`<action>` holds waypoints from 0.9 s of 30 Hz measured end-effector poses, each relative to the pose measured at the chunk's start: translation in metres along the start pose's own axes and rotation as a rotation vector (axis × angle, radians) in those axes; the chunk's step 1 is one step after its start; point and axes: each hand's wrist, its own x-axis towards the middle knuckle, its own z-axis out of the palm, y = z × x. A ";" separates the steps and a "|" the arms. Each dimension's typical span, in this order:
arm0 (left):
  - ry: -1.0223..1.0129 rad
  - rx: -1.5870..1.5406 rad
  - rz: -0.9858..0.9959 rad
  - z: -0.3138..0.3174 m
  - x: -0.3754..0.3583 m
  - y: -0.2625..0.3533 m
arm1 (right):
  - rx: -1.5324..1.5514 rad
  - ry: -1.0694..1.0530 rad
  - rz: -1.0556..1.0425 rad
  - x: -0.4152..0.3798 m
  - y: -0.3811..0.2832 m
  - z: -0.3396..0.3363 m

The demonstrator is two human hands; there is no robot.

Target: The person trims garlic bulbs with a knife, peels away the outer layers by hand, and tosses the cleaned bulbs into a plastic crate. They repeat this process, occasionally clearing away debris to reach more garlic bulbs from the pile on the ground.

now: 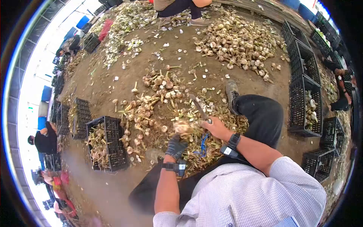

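My left hand [176, 147], in a dark glove, is closed around a garlic bulb [182, 127] in front of my lap. My bare right hand [217, 128] grips the handle of a knife [199, 107], its dark blade pointing up and away from me. The blade is apart from the bulb, a little beyond it. Below both hands lie cut stalks [200, 159] and a blue string [203, 145] between my legs. A loose heap of garlic with stems [145, 109] spreads on the ground just ahead and to the left.
A black crate [107, 143] with garlic stalks stands at left. Several black crates [305, 102] line the right side, one holding bulbs. A large garlic pile [242, 41] lies ahead. Another person [181, 7] sits at the far top; others work along the left and right edges.
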 end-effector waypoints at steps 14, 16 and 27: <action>0.042 -0.336 0.234 0.066 -0.049 0.064 | -0.029 -0.073 -0.233 -0.053 -0.023 0.001; 0.043 -0.345 0.207 0.064 -0.053 0.060 | -0.163 -0.041 -0.310 -0.064 -0.031 -0.003; 0.152 0.412 0.449 0.053 -0.046 0.011 | -0.490 -0.032 -0.508 -0.067 -0.009 0.005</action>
